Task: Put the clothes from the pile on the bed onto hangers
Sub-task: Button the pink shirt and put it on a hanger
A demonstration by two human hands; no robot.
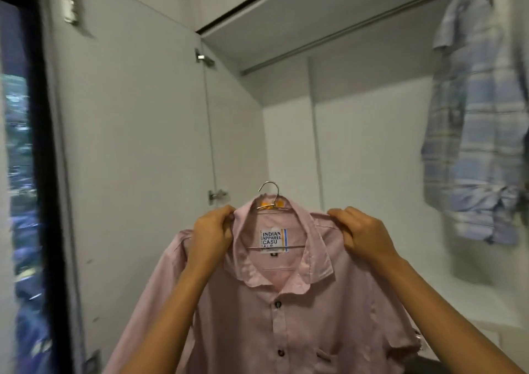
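Note:
A pale pink button-up shirt hangs on a metal wire hanger, held up in front of an open white wardrobe. My left hand grips the shirt's left shoulder beside the collar. My right hand grips the right shoulder. The hanger's hook sticks up above the collar and touches nothing. A white label shows inside the neck. The bed and the pile of clothes are out of view.
A blue plaid shirt hangs at the right end of the wardrobe rail. The open wardrobe door stands on the left, with a dark window beyond it. A white shelf lies low on the right.

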